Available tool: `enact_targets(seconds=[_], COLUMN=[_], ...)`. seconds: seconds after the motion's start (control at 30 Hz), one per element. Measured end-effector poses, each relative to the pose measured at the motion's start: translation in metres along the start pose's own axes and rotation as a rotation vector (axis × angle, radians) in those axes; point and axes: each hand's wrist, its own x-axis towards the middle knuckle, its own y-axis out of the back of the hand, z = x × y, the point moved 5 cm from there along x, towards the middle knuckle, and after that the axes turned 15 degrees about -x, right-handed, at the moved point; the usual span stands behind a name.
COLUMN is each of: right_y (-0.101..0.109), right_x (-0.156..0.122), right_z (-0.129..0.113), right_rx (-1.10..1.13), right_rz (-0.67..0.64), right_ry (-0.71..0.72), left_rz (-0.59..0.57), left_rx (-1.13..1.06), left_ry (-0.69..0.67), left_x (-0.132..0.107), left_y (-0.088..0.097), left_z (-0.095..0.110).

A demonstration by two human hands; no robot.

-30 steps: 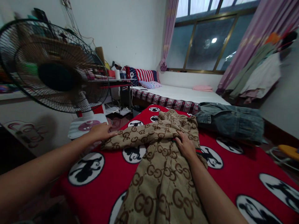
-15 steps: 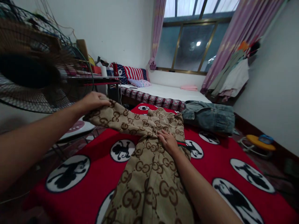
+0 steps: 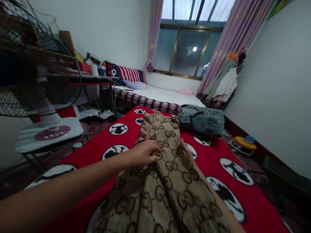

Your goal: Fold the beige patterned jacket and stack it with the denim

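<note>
A long-sleeved tan garment (image 3: 171, 165) with a brown double-G print lies lengthwise before me on a red blanket (image 3: 97, 147) with black monkey figures in white circles. One sleeve now lies folded in over its body, and a green-red stripe shows at its left edge. My left hand (image 3: 145, 152) is on the middle of the garment, fingers curled and closed on the cloth. Along the garment's right edge rests my right hand (image 3: 187, 151), its visible fingers stretched out; part of it is hidden by the cloth.
Folded denim clothing (image 3: 202, 119) lies at the blanket's far right. Behind stands a bed (image 3: 160, 94) with pillows. A fan (image 3: 31, 74) stands close on the left, above a white stool (image 3: 51, 132). A yellow stool (image 3: 243, 143) is on the right floor.
My left hand has brought the outstretched sleeve from the left in over the garment. My right hand has moved from the garment's top to its right edge. The view has shifted right.
</note>
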Motion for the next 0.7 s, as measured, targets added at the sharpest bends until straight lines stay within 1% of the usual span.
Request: enact_targets(seconds=[0.07, 0.1, 0.2, 0.23, 0.27, 0.3, 0.37, 0.4, 0.43, 0.5, 0.57, 0.63, 0.7], right_y=[0.008, 0.011, 0.014, 0.015, 0.018, 0.021, 0.026, 0.026, 0.026, 0.024, 0.023, 0.018, 0.008], right_x=[-0.011, -0.018, -0.046, -0.055, -0.063, -0.069, -0.075, -0.075, -0.074, -0.07, -0.068, -0.072, -0.085], right_z=[0.0, 0.0, -0.001, -0.001, -0.002, -0.004, -0.013, -0.021, -0.03, -0.053, -0.074, -0.087, -0.09], right_rx=[0.021, 0.041, 0.081, 0.073, 0.052, 0.032, 0.053, 0.107, 0.19, 0.421, 0.663, 0.853, 0.944], right_rz=[-0.043, -0.099, -0.351, -0.413, -0.438, -0.436, -0.39, -0.363, -0.338, -0.274, -0.202, -0.153, -0.14], right_ry=[-0.019, -0.033, -0.113, -0.15, -0.189, -0.225, -0.286, -0.309, -0.323, -0.331, -0.332, -0.347, -0.367], left_rz=[0.107, 0.144, 0.202, 0.203, 0.194, 0.176, 0.134, 0.134, 0.161, 0.271, 0.417, 0.543, 0.615], left_rx=[0.053, 0.055, -0.018, -0.072, -0.142, -0.229, -0.418, -0.504, -0.586, -0.752, -0.935, -1.099, -1.163], left_ry=[0.019, 0.041, 0.13, 0.172, 0.218, 0.265, 0.331, 0.334, 0.316, 0.253, 0.225, 0.237, 0.254], left_x=[-0.008, -0.014, -0.03, -0.035, -0.038, -0.039, -0.037, -0.033, -0.028, -0.015, -0.005, 0.0, -0.002], left_y=[-0.005, -0.004, 0.003, 0.004, 0.004, 0.002, -0.006, -0.011, -0.014, -0.015, -0.007, 0.007, 0.025], left_z=[-0.024, -0.033, -0.046, -0.048, -0.051, -0.053, -0.054, -0.053, -0.05, -0.043, -0.037, -0.035, -0.036])
